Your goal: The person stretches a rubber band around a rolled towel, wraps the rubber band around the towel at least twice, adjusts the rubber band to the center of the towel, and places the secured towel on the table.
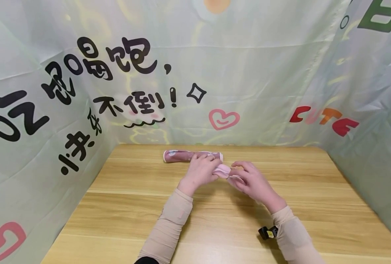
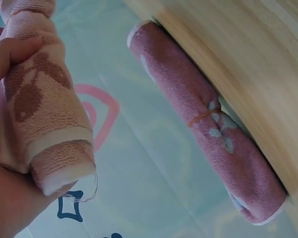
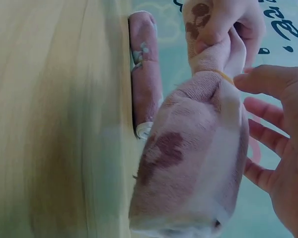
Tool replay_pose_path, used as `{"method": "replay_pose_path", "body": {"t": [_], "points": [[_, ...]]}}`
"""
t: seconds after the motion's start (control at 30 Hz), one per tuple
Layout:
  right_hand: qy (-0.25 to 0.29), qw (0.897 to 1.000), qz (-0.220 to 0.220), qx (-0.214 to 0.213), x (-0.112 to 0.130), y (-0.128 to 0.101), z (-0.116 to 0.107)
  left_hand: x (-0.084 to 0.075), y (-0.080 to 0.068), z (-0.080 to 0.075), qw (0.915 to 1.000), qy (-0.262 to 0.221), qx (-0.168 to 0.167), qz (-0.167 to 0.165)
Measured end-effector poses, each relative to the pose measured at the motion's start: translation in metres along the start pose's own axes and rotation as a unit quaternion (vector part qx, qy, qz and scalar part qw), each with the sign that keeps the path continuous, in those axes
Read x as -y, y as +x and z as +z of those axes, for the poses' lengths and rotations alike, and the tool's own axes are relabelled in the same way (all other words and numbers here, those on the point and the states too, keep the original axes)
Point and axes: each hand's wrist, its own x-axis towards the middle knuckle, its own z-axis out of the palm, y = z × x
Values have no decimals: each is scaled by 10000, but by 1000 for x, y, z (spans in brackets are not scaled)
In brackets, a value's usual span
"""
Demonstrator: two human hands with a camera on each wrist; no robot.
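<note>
Above the table, my left hand [image 1: 200, 171] grips one half of a rolled pale pink towel [image 1: 222, 171] with brown patches. In the right wrist view a yellow-orange rubber band [image 3: 222, 76] cinches the towel at its waist, and the half nearer that camera flares out. My right hand [image 1: 253, 182] is at the band: its thumb touches the band and its other fingers are spread beside the towel. Behind lies a rolled mauve towel [image 1: 178, 156] with pale blue patches. The left wrist view shows an orange band [image 2: 202, 117] around its middle.
The wooden table [image 1: 126, 220] meets printed fabric walls [image 1: 261, 80] at the back and sides. A small black device [image 1: 267, 232] is beside my right wrist. A loose thread [image 2: 96, 186] hangs from the pink towel's end.
</note>
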Motion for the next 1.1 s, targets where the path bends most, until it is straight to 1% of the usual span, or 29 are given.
{"method": "replay_pose_path", "body": {"t": [0.07, 0.17, 0.37, 0.57, 0.73, 0.93, 1.03, 1.1], "points": [[-196, 9997, -104, 81, 1, 0, 2, -1, 0, -1, 9998, -30, 182, -59], [-507, 9983, -24, 299, 4, 0, 4, -1, 1, -2, 9992, -30, 387, -132], [-1039, 9923, 240, 631, 11, 0, 5, -1, 2, -2, 9985, -53, 530, -133], [-1343, 9866, 348, 861, 14, -1, 6, -2, 2, -4, 9972, -234, 706, -27], [-1387, 9847, 421, 969, 14, -1, 7, -2, 2, -4, 9961, -328, 816, -6], [-1385, 9836, 540, 1024, 12, -2, 7, 0, 3, -5, 9957, -490, 790, 54], [-1188, 9868, 594, 921, 9, -2, 6, 3, 3, -5, 9957, -604, 707, 35], [-928, 9909, 596, 772, 8, -3, 5, 5, 2, -5, 9958, -677, 612, -31]]}}
